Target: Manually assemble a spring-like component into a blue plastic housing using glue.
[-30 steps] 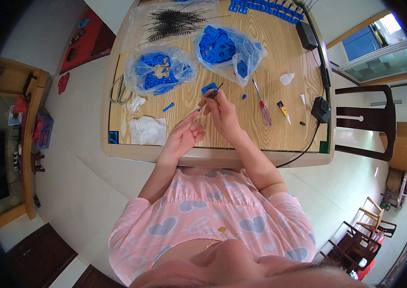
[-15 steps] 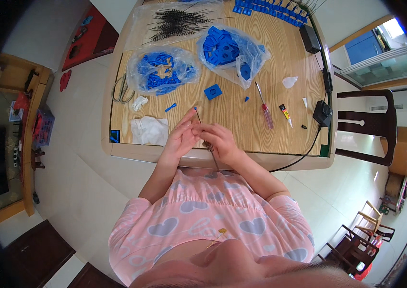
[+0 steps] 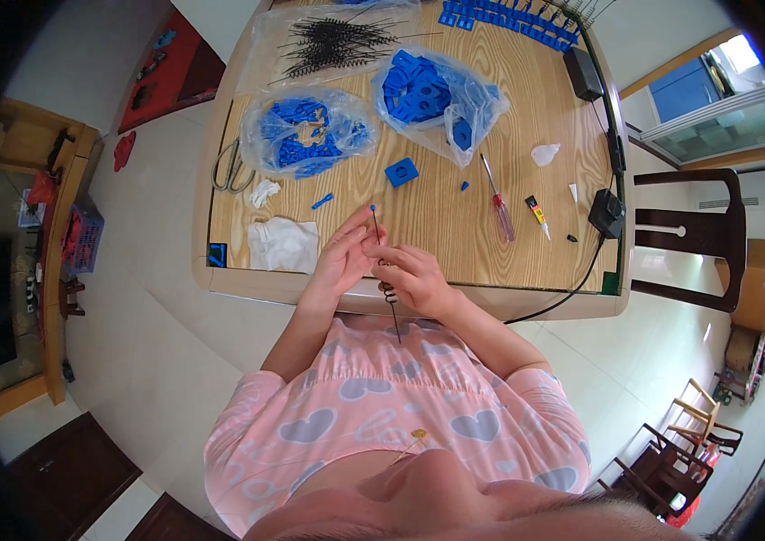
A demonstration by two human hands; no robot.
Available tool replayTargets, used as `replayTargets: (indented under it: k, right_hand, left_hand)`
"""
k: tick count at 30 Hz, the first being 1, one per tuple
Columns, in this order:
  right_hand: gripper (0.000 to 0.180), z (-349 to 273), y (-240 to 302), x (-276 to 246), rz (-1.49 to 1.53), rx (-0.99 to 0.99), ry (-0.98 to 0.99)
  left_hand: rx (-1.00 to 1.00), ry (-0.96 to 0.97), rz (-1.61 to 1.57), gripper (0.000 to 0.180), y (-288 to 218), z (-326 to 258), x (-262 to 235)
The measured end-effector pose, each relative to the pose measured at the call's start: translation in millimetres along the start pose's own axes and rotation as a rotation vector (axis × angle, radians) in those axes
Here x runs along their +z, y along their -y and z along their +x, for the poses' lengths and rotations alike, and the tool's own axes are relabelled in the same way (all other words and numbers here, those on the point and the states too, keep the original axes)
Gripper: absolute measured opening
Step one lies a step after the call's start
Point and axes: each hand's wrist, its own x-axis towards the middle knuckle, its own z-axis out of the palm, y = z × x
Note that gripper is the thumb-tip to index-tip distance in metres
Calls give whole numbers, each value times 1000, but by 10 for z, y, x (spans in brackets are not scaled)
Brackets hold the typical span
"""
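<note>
A thin black wire spring (image 3: 385, 275) is held upright-looking between both hands at the near edge of the counter (image 3: 437, 216), at about 6 o'clock of its wooden top. The left hand (image 3: 345, 257) is closed on the upper stretch of the wire, its fingers (image 3: 360, 236) pinched together just below the small blue tip. The right hand (image 3: 414, 278) is clamped on the coiled middle part, and the lower straight end is seen over the pink shirt. A loose blue square part (image 3: 401, 171) lies at 12 o'clock of the hands. A red-handled screwdriver (image 3: 497, 200) and a small glue tube (image 3: 538, 215) lie at 2 o'clock. Two clear bags of blue parts (image 3: 310, 133) sit at 11 and 12 o'clock, and a white cloth (image 3: 283, 245) rests at 9 o'clock.
</note>
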Motion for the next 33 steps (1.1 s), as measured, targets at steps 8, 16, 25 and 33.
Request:
replayTargets:
  k: [8,16,25,33]
  right_hand:
    - [28,202,46,-189,168,238,-162]
    - [17,602,87,-313,294,406,-201]
    - [13,1018,138,-387,303,333,-174]
    - [13,1271,221,-505,233,229,-150]
  left_hand:
    - [204,-147,183,28,204,50,80]
    - [551,-396,476,10,163,172,199]
    - [878,-335,901,10,-114,166,422]
    - [939,-367,912,8,-249,168,597]
